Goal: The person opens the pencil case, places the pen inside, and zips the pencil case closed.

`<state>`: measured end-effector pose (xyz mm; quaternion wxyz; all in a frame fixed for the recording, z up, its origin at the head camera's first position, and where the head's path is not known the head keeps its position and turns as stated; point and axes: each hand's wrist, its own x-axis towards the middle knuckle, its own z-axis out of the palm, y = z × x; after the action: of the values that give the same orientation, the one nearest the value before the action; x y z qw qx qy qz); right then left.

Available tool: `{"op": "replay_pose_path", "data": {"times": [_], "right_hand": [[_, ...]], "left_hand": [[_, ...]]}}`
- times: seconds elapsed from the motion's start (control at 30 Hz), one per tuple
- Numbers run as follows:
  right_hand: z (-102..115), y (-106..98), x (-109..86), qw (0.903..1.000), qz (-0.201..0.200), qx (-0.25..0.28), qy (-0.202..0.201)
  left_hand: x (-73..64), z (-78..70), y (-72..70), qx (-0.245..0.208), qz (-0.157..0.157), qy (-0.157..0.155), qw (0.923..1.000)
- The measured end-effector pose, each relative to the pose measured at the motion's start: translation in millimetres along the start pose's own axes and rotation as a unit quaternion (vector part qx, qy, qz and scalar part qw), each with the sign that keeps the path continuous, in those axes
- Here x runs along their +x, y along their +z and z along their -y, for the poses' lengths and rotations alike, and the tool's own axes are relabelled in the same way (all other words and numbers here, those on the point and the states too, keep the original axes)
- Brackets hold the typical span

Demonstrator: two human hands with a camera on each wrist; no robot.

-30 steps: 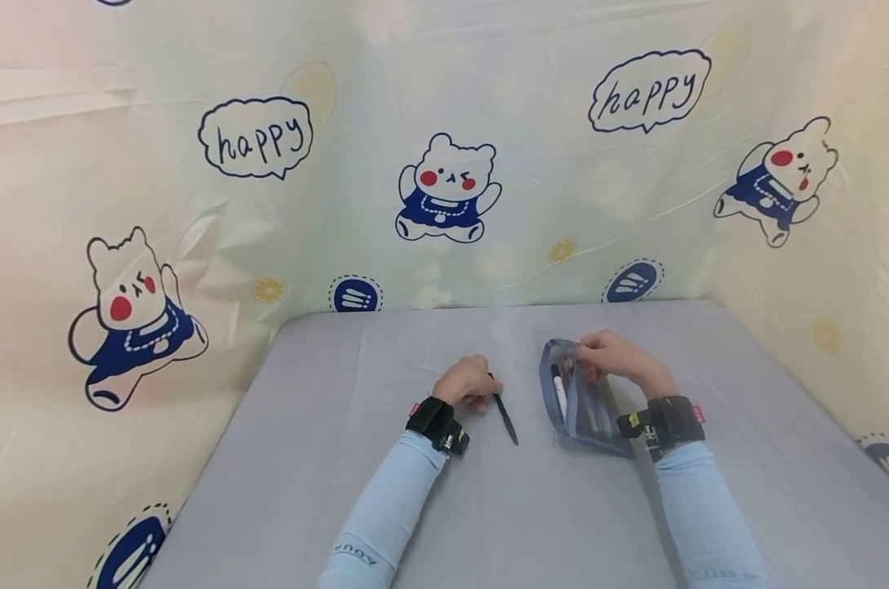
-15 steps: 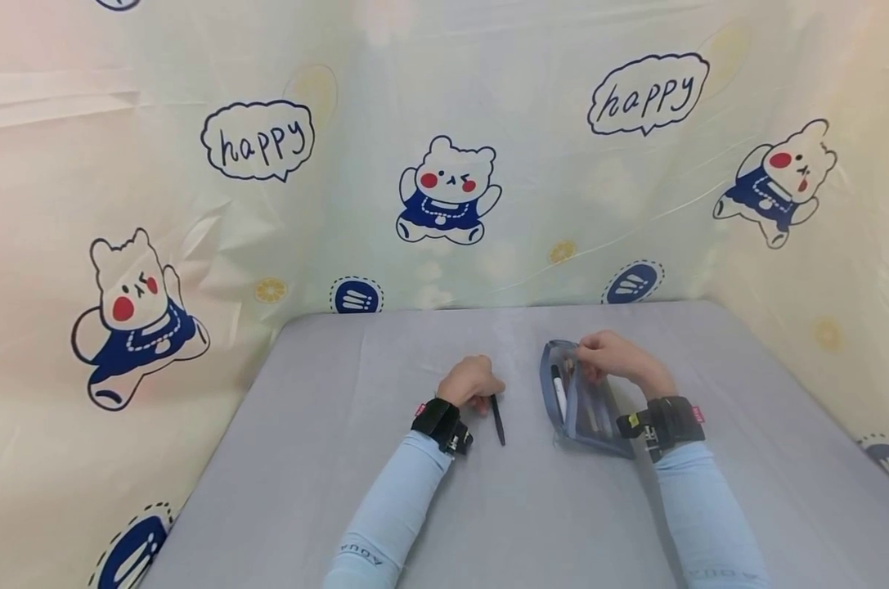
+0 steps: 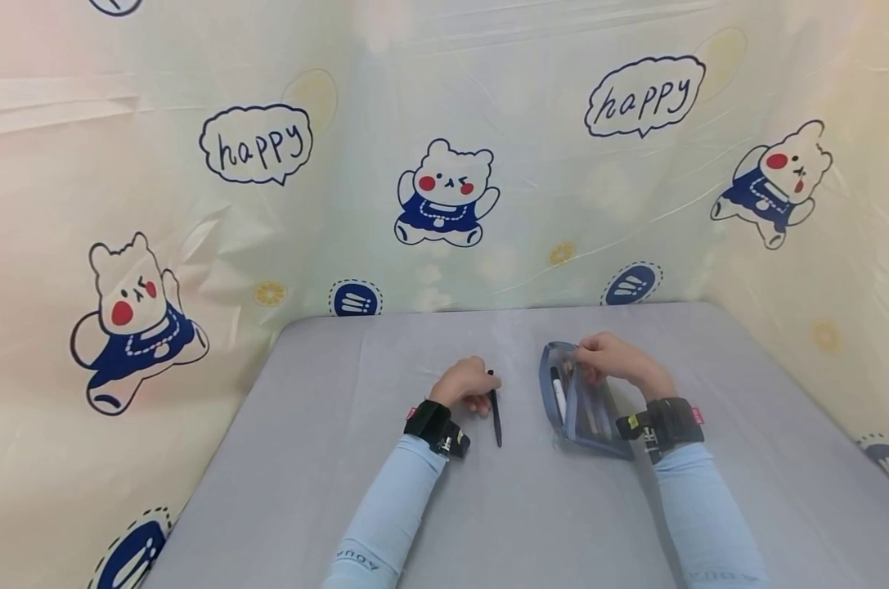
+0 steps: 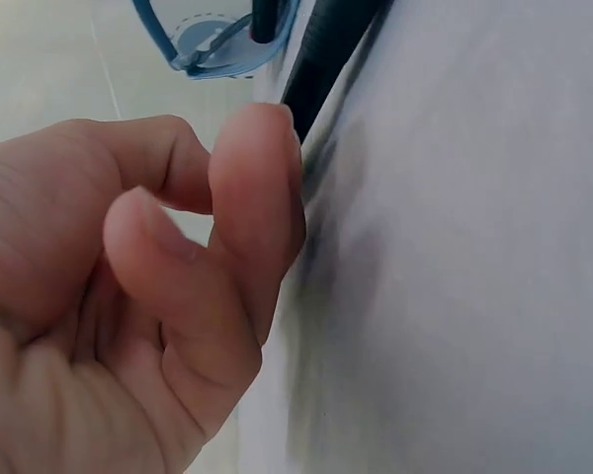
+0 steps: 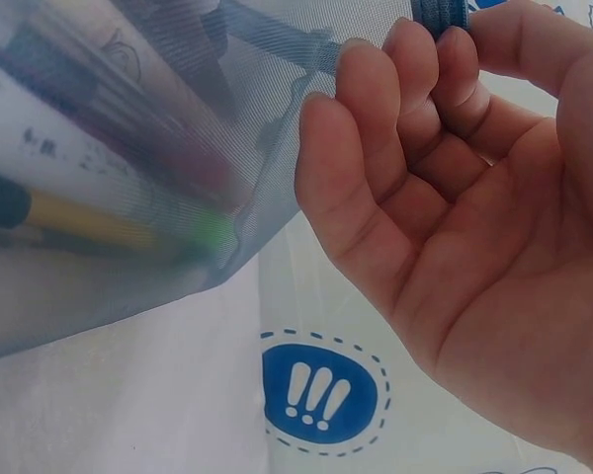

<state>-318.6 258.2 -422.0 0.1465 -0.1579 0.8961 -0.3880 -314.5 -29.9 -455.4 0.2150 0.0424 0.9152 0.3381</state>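
My left hand (image 3: 464, 384) is low over the grey table with its fingers bent, pinching a slim black pen (image 3: 496, 421) near its far end. In the left wrist view the dark pen (image 4: 328, 54) runs out past a fingertip, and the fingers hide its other end. To the right is an unzipped blue mesh pencil case (image 3: 593, 421), with a white marker (image 3: 558, 393) showing through its mouth. At the case's upper edge, my right hand (image 3: 612, 358) pinches the rim. Up close, the mesh (image 5: 277, 59) lets several pens show inside.
The grey cloth-covered table (image 3: 341, 393) ends at a pale curtain (image 3: 532, 180) printed with bears and words, which stands behind and at both sides. Black camera straps (image 3: 429, 421) sit on both wrists, over light blue sleeves.
The black pen has swung from a slant to nearly straight under my left hand, which shifted slightly right and back. My right hand and the pencil case have stayed in place.
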Motion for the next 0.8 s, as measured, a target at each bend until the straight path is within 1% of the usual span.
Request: {"op": "replay_pose_path", "data": {"times": [0.1,0.2,0.37,0.47,0.53,0.63,0.7,0.8], "right_hand": [[2,0,-0.8,1.0000,-0.001,0.002,-0.001],[2,0,-1.3,1.0000,-0.001,0.004,-0.001],[2,-1,-0.2,1.0000,-0.001,0.006,0.002],[3,-1,-0.4,1.0000,-0.002,0.005,0.002],[3,0,-0.9,1.0000,-0.002,0.004,0.002],[3,0,-1.4,1.0000,0.000,0.005,0.004],[2,1,-1.2,1.0000,0.000,0.005,0.004],[2,1,-0.3,1.0000,-0.001,0.003,0.003]], "left_hand": [[-1.6,-0.3,-2.6,-0.026,0.008,0.014,0.9995],[-2.2,-1.7,-4.3,-0.044,0.010,0.026,0.9986],[0.6,-4.8,-4.4,-0.082,0.007,0.043,0.9957],[2.5,-8.2,-3.2,-0.097,0.007,0.054,0.9938],[3.5,-11.0,-1.4,-0.104,0.007,0.056,0.9929],[4.4,-15.3,2.6,-0.116,0.003,0.048,0.9920],[5.3,-17.9,5.5,-0.122,-0.006,0.044,0.9915],[6.1,-21.0,8.7,-0.128,-0.024,0.047,0.9904]]}}
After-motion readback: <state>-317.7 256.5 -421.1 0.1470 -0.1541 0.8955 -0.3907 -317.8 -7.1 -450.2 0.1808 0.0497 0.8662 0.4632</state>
